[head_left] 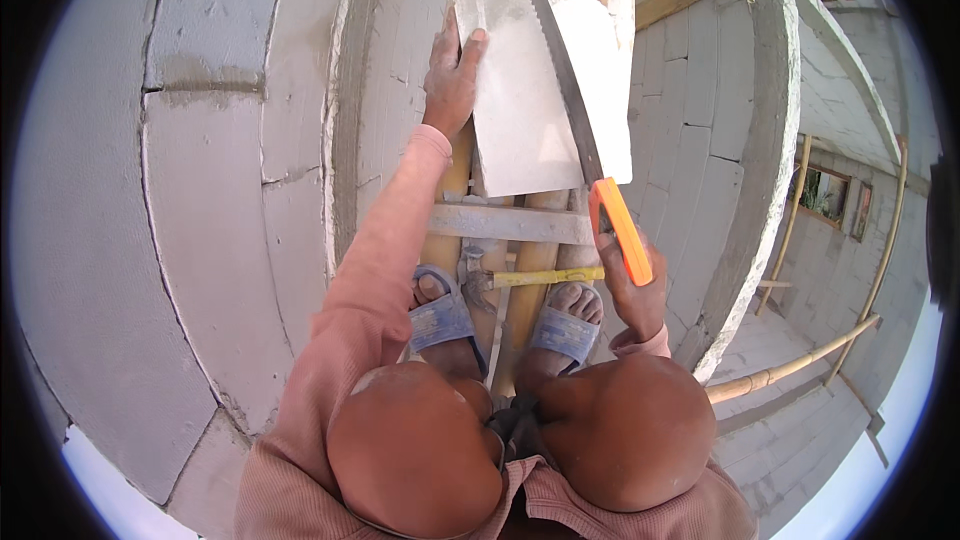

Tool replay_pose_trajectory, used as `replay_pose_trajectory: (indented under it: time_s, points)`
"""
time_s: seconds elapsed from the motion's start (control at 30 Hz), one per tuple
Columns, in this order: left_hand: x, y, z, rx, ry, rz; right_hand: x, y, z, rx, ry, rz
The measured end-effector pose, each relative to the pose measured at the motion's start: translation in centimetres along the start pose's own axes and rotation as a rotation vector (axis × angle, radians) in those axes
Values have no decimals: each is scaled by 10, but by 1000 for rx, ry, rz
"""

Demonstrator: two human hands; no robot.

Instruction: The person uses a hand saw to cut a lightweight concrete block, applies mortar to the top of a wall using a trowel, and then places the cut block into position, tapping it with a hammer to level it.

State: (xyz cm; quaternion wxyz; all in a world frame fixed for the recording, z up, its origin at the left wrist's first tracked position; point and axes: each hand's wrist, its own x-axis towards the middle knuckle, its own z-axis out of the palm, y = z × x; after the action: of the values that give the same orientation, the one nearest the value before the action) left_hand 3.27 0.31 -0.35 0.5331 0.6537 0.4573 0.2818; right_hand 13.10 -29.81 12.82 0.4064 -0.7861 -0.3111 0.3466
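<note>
My right hand (637,290) is closed round the orange handle of a hand saw (565,75). Its long dark blade runs away from me over a pale grey lightweight concrete block (520,110), toothed edge to the left. I cannot tell how deep the blade sits in the block. My left hand (455,75) grips the block's left edge, thumb on the top face and fingers along the side. Nearer to me, a hammer (530,278) with a yellow handle lies crosswise between my sandalled feet, its head by the left foot.
Bamboo poles (527,315) under my feet form a narrow platform, with a flat crossbar (510,223) over them. A block wall (210,230) rises close on the left. To the right stands a wall edge (770,170), with a bamboo rail (790,365) beyond and a lower level below.
</note>
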Motion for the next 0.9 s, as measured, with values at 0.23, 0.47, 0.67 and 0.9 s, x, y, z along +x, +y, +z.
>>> replay_pose_trajectory:
  time_s: [0.23,0.47,0.67,0.9]
  points:
    - [3,0,-10,-55,-23,-2,133,-71,27,152,-109,20]
    - [2,-10,-11,-72,-15,17,90,-42,48,-144,93,-319]
    - [-10,-7,1,17,9,-17,34,-28,15,-275,149,-310]
    - [-1,0,-7,-119,-13,-66,140,-56,49,-159,161,-426]
